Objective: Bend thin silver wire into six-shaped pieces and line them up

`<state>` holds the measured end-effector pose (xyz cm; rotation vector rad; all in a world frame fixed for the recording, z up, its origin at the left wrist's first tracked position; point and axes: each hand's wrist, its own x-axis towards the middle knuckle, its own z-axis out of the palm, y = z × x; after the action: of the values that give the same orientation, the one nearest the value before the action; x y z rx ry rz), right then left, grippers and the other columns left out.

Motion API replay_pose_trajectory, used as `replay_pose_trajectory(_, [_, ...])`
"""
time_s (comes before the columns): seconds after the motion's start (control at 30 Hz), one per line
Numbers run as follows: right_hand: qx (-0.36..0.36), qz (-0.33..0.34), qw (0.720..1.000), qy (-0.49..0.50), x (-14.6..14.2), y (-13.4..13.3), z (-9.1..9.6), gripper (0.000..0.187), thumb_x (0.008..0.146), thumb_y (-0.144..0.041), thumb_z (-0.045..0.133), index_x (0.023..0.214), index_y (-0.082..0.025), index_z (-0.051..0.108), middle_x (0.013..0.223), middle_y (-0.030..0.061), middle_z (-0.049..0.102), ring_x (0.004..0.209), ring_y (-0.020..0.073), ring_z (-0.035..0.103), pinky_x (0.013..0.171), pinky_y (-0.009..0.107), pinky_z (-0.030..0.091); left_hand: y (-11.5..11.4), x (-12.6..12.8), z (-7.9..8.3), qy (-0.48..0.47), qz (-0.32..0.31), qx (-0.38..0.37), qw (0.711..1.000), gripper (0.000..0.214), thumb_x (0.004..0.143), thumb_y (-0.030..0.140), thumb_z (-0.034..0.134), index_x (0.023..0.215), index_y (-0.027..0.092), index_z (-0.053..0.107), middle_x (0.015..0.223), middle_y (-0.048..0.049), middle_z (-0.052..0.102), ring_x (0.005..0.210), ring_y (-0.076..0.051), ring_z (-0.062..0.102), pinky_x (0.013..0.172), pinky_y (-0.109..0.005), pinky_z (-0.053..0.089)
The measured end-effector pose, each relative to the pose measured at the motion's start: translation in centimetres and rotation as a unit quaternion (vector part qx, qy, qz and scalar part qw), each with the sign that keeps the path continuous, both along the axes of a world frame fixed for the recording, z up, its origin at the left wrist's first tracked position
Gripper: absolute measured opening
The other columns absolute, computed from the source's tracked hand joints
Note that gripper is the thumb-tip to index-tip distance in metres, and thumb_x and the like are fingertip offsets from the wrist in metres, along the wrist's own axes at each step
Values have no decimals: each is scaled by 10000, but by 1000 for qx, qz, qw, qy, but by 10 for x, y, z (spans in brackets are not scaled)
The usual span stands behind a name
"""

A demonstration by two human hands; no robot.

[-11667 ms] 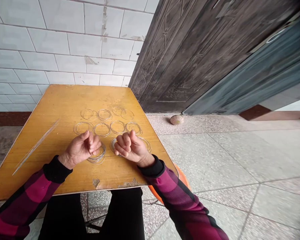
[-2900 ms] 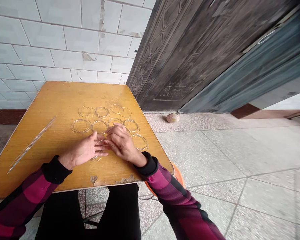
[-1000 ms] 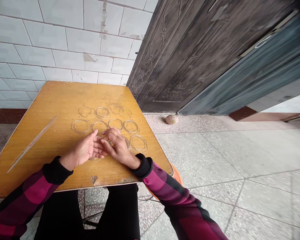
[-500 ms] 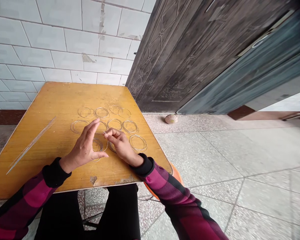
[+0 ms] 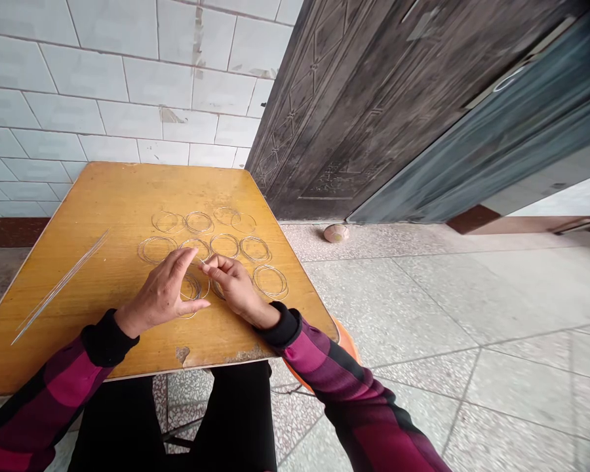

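Note:
Both my hands rest near the front of a yellow wooden table (image 5: 108, 196), over a coil of thin silver wire (image 5: 193, 288). My left hand (image 5: 164, 292) is cupped beside the coil, fingers curved and thumb stretched out under it. My right hand (image 5: 232, 283) is pinched, thumb and fingertips pressed together on the wire's end. Several finished wire rings (image 5: 199, 223) lie in rows beyond my hands, and one ring (image 5: 270, 280) lies to the right of my right hand.
A bundle of long straight wires (image 5: 61, 283) lies diagonally on the table's left side. A white tiled wall stands behind, and a dark carved door (image 5: 354, 111) on the right. A small round object (image 5: 336, 233) sits on the floor. The table's front edge is chipped (image 5: 181, 354).
My hands were bunched together over the coil a second ago. My left hand has since opened and lifted, and my right hand has pinched the wire's end; they now sit slightly apart.

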<state>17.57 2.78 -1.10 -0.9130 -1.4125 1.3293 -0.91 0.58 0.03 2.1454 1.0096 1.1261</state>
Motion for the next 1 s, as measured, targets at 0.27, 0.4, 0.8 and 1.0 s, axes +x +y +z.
replay_pose_trajectory(0.27, [53,16,997,-60,2,-3,6,319,856,-403,624,664,-198,472,665,-37,449,623,107,401,614,264,357,3,-5,0,24,-15,9,1000,843,679,373,817,1410,185,443,1426,-174,483,1346,-375,406,1155,-547,285])
replay_pose_trajectory(0.4, [93,16,989,-111,4,-4,7,292,892,-374,582,684,-196,478,681,-31,451,635,111,408,628,271,354,4,-5,0,73,-19,60,995,851,715,397,791,1438,173,401,1402,-192,490,1330,-374,428,1130,-547,337])
replay_pose_trajectory(0.8, [15,-6,997,-79,5,0,8,308,856,-444,603,703,-206,482,662,-27,457,636,125,413,614,272,342,7,-5,2,136,22,257,956,981,775,381,751,1534,194,159,1425,-219,446,1326,-372,450,1064,-563,451])
replay_pose_trajectory(1.0, [-2,-20,999,-38,0,-3,6,269,835,-387,625,689,-198,502,659,-36,456,627,114,395,632,272,344,7,1,-5,147,35,250,956,1010,766,376,762,1537,183,138,1429,-235,434,1323,-378,449,1058,-565,453])
